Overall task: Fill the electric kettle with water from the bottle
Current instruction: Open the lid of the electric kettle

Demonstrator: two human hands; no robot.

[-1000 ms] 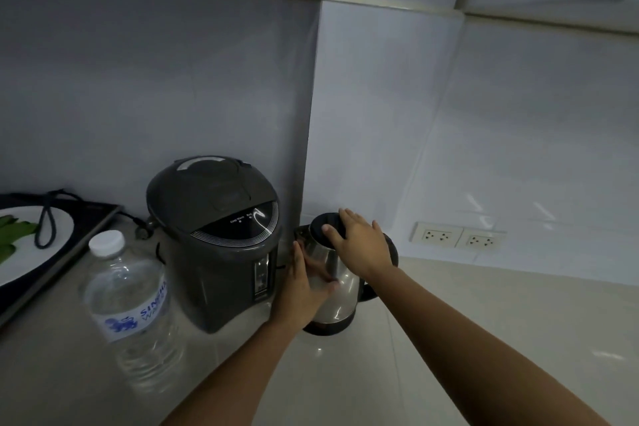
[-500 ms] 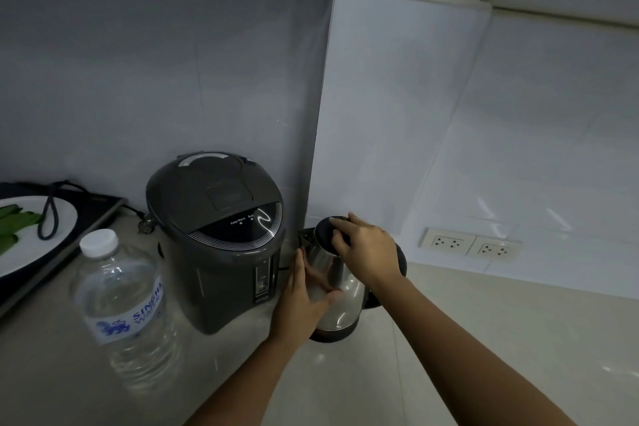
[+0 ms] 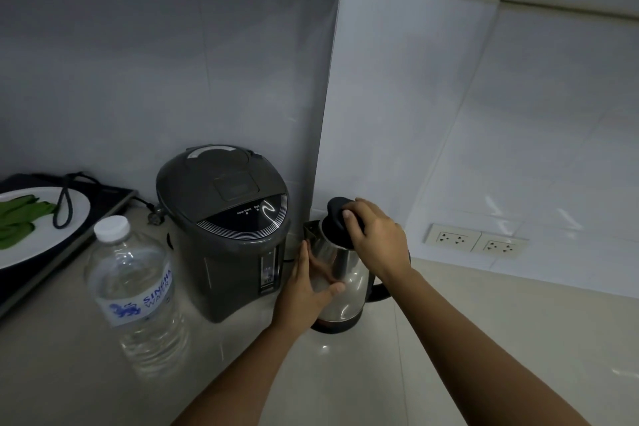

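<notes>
A steel electric kettle [image 3: 345,273] with a black base and handle stands on the counter in the corner. My left hand [image 3: 304,290] is wrapped around its shiny body from the left. My right hand [image 3: 377,239] grips its black lid [image 3: 337,214], which is tilted up off the rim on the left side. A clear water bottle [image 3: 138,290] with a white cap and blue label stands upright at the left, capped and apart from both hands.
A dark grey thermo pot [image 3: 224,228] stands between bottle and kettle. At far left a white plate [image 3: 45,239] with green leaves and a black cord lies on a dark cooktop. Two wall sockets [image 3: 477,240] sit right of the kettle. Pale counter [image 3: 449,356] extends right.
My right hand has tipped the kettle lid upward from lying flat. My left hand stays on the kettle body. The view has shifted slightly right.
</notes>
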